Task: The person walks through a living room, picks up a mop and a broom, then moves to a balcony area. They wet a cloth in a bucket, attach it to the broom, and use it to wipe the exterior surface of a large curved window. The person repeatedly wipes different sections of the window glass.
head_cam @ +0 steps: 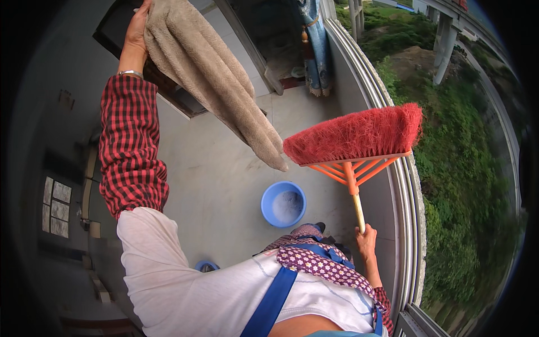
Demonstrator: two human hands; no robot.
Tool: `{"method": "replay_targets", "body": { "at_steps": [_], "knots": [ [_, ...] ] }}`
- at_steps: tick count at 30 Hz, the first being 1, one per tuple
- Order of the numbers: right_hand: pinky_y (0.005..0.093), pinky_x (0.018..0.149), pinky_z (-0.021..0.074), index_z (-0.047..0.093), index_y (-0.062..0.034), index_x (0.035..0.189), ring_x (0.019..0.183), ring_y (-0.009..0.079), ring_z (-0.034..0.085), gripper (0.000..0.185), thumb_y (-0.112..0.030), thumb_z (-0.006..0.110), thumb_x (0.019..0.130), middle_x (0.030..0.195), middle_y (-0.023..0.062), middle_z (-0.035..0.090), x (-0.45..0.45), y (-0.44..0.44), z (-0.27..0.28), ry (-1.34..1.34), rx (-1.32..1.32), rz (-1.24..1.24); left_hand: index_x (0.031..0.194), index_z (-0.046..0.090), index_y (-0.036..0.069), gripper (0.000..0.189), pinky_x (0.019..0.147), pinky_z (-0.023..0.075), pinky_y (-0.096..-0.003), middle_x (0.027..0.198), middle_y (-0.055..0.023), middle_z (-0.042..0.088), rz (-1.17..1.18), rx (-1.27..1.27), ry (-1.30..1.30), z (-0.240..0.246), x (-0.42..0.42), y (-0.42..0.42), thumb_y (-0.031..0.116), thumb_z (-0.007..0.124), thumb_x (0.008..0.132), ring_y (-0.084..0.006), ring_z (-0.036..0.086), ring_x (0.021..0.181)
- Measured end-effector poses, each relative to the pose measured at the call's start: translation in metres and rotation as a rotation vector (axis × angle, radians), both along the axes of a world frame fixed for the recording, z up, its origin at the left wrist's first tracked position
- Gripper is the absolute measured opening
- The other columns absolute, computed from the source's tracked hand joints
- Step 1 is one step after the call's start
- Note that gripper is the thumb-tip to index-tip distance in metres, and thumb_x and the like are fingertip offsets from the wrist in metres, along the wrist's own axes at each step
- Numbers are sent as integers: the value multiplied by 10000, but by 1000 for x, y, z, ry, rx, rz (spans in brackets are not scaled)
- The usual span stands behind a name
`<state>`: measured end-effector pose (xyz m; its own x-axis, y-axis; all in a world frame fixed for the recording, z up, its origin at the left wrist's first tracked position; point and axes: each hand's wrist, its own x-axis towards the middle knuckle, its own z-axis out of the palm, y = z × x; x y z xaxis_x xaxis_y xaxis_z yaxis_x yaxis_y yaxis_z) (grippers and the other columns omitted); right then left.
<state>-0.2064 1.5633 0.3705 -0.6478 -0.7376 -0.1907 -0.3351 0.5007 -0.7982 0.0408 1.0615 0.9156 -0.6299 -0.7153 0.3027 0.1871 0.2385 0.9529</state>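
At the upper left my left hand (137,29) is raised and grips one end of a beige plush towel (202,71). The towel hangs down in long folds, its lower tip close to the bristles of a broom. My right hand (367,242) is closed round the broom's wooden handle (359,212), low on the right near the window. The broom is held head up, with red bristles (358,132) above an orange plastic frame (350,172). Below them a blue basin (283,204) of sudsy water stands on the floor.
A long window sill with sliding tracks (406,219) runs along my right, with greenery (454,185) and a concrete viaduct (447,46) outside. A tied blue curtain (313,50) hangs by a doorway. A second blue container (206,266) shows partly behind my shirt.
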Motion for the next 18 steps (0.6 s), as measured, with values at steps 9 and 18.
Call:
{"method": "replay_targets", "body": {
  "at_steps": [9,18],
  "knots": [
    [444,554,432,500,59,694,630,450,546,225,-120,602,783,624,272,529,14,-15,-26,86,-69,54,985,585,19,443,802,496,-325,938,-101,638,-148,4,-22,-15,-61,111,438,458,917,-215,615,862],
    [494,641,462,533,24,714,699,449,566,167,-132,588,734,689,268,574,22,-9,-18,156,-143,178,943,616,13,491,712,510,-304,912,-56,651,-277,-985,-549,-56,-158,314,492,570,845,-161,623,798]
  ]
}}
